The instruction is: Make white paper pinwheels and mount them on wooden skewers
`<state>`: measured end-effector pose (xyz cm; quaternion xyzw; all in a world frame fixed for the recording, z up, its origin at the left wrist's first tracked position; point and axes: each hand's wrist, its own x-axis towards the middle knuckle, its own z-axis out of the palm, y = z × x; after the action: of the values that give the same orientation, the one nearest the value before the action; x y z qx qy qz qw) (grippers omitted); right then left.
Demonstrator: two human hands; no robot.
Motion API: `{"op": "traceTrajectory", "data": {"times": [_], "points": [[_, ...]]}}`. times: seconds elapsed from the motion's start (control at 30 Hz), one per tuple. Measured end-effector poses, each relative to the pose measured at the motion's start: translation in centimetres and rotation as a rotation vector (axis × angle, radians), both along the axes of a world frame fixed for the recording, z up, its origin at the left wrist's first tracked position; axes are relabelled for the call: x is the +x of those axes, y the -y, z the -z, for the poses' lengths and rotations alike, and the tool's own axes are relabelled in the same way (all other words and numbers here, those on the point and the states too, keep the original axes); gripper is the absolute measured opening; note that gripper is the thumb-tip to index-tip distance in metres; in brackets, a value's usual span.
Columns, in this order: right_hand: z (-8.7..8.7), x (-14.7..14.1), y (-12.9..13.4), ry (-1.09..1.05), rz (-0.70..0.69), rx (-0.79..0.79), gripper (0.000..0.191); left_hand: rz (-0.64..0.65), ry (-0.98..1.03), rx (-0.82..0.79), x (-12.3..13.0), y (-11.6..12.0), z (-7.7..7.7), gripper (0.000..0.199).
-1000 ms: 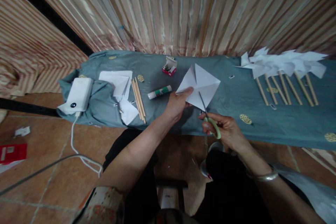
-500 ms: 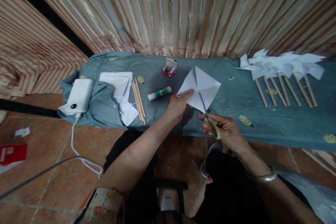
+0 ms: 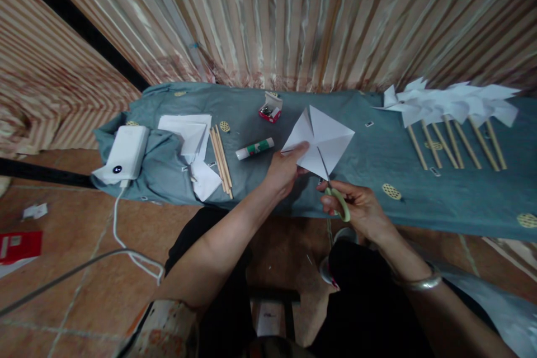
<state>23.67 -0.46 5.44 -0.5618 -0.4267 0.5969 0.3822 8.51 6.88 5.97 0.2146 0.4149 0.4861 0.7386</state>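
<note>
My left hand (image 3: 286, 168) pinches the left part of a white square of paper (image 3: 333, 131), thumb on top and fingers beneath. The paper has slits running in from its top corner and its left side. In my right hand (image 3: 358, 204) is a pair of scissors (image 3: 343, 210) with light green handles. One blade lies over the lower corner of the paper, pointing towards its middle; the other blade is hidden beneath. Left of the paper lie a glue stick (image 3: 254, 148) with a green label and a small red box (image 3: 269, 114) holding tiny metal pieces.
Several paper pinwheels (image 3: 457, 103) on wooden sticks lie at the right of the cloth-covered table (image 3: 377, 151). On the left are loose wooden sticks (image 3: 221, 162), white paper sheets (image 3: 168, 123) and a white power bank (image 3: 128, 148) with a cable. A pleated curtain (image 3: 268, 22) hangs behind.
The paper has turned very slightly in my left hand. My right hand and the scissors have shifted a little to the left, with the blade still across the lower corner.
</note>
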Motion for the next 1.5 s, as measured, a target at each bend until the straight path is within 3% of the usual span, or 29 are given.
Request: {"op": "traceTrajectory", "data": {"times": [0.43,0.6,0.67,0.77,0.9,1.03,1.17,1.27,1.37,1.5], "points": [[0.8,0.2,0.0,-0.031,-0.049,-0.139,0.050,-0.100,-0.057,0.070,-1.5,-1.4,-0.4,0.010],[1.0,1.4,-1.7,-0.025,0.197,0.010,0.053,-0.081,-0.174,0.172,-1.4,-1.1,0.7,0.025],[1.1,2.0,-2.8,-0.046,0.346,0.095,0.052,-0.040,-0.253,0.202,-1.3,-0.8,1.0,0.023],[1.1,3.0,-4.0,-0.060,0.432,0.154,0.053,0.074,-0.386,0.210,-1.4,-0.5,1.1,0.014],[0.9,3.3,-4.4,-0.025,0.344,0.158,0.048,0.220,-0.464,0.231,-1.8,-0.1,0.9,0.011],[0.7,2.5,-3.9,-0.038,0.197,0.103,0.046,0.272,-0.475,0.337,-2.2,0.1,1.4,0.012],[1.0,1.5,-4.0,-0.032,0.174,0.105,0.045,0.259,-0.416,0.252,-2.4,0.0,2.1,0.022],[1.2,0.7,-4.5,-0.046,0.309,0.130,0.047,0.227,-0.224,0.130,-2.1,0.1,1.7,0.039],[1.4,-0.3,-5.0,-0.097,0.480,0.155,0.049,0.169,-0.009,0.098,-1.7,0.4,1.0,0.043],[1.5,-2.0,-5.6,-0.134,0.527,0.203,0.045,0.107,-0.020,0.110,-0.6,0.9,1.1,0.034]]}}
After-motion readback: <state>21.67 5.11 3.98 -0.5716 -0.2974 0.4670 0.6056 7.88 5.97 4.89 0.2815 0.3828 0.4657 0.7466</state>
